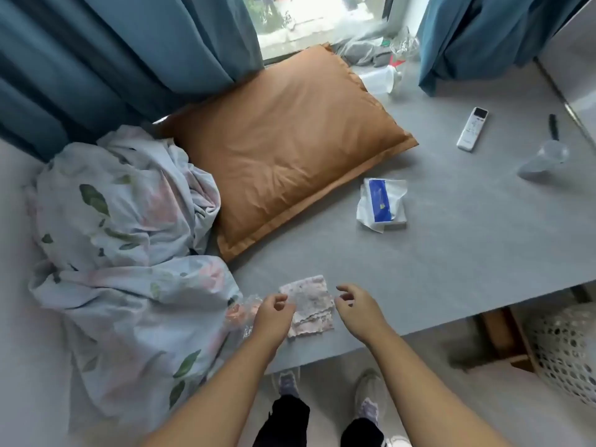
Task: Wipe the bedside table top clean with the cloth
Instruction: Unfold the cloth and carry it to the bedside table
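The left hand (274,314) covers the left edge of the cloth (312,301) with curled fingers; whether it pinches the cloth, I cannot tell. The right hand (356,309) hovers just beside the right edge, fingers loosely bent, holding nothing. The cloth is a small folded square, thin, pale pink patterned, with ragged layered edges. It lies flat on the smooth grey desk (451,253), near its front edge.

A: so where's the cloth (309,306)?
B: on the table top (451,253), between left hand (272,314) and right hand (358,312). pillow (283,150) sits beyond them, tissue pack (382,201) and remote (472,129) further back right, bedding (129,237) left of the left hand.
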